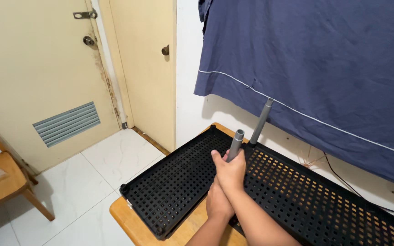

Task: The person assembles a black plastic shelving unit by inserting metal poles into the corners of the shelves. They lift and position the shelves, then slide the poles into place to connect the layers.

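My right hand [230, 171] is closed round a grey tube [236, 142] that stands tilted over a black perforated plastic shelf panel [174, 182]. Directly below it, my left hand [218, 203] grips lower down near the panel's front edge; what it holds is hidden by the right hand. A second grey tube [261, 121] stands upright in the panel's far edge socket. A second black panel [324, 200] adjoins on the right.
The panels lie on a wooden table [131, 222] against a white wall. A dark blue cloth [306, 59] hangs above. Cream doors [37, 68] and a white tiled floor [83, 187] are at left, with a wooden chair [3, 182] at the far left.
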